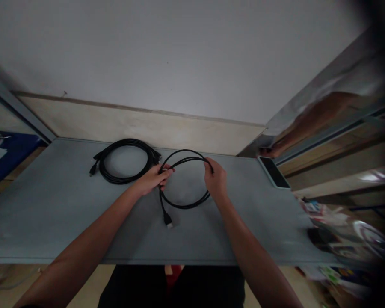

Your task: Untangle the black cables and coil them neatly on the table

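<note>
Between my hands a black cable (186, 207) forms a loose coil of a few loops above the grey table. My left hand (154, 177) pinches the coil's left side, fingers closed around the strands. On the right side, my right hand (216, 177) grips the same loops, its fingertips partly hidden behind the hand. One plug (167, 220) of this cable, with a light metal tip, hangs down below my left hand. A second black cable (124, 182), wound in a thicker coil, lies on the table left of my left hand, its connectors showing at both sides.
The grey table (83, 222) backs onto a pale wall (167, 64). A phone (274, 172) lies at its right edge, near another person's arm (308, 124). Blurred clutter (336, 226) stands at the right. A blue surface (16, 149) with a white cord is at the far left.
</note>
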Motion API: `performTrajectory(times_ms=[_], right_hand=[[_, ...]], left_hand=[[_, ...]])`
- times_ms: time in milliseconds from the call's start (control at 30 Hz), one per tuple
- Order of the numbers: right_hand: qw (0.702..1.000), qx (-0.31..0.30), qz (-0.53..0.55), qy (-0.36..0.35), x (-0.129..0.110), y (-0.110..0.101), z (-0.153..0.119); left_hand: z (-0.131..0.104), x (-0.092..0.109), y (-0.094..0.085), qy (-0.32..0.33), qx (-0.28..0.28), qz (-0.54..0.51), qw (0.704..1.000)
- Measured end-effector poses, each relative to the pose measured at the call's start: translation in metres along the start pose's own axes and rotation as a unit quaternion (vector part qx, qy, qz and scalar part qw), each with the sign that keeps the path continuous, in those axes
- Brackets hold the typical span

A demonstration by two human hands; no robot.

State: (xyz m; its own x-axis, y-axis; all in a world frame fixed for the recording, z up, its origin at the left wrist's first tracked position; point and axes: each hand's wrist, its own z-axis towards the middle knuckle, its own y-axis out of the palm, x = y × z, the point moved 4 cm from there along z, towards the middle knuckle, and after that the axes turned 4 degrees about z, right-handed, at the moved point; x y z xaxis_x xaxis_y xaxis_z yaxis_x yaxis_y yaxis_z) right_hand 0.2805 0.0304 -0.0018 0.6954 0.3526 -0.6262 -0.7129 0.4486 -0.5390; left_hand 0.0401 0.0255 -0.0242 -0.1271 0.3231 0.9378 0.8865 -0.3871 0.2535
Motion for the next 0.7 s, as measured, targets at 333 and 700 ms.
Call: performTrajectory(times_ms=[333,700], right_hand=[[0.964,-0.262,-0.016,0.051,0.011,-0.006,0.012],[0.876,-0.364,0.244,0.203,0.017,-0.015,0.006]], left_hand=[[0.003,0.021,-0.029,0.096,0.135,-0.075,0.983],[-0.001,0.029,-0.042,0.087,0.097,0.102,0.986]])
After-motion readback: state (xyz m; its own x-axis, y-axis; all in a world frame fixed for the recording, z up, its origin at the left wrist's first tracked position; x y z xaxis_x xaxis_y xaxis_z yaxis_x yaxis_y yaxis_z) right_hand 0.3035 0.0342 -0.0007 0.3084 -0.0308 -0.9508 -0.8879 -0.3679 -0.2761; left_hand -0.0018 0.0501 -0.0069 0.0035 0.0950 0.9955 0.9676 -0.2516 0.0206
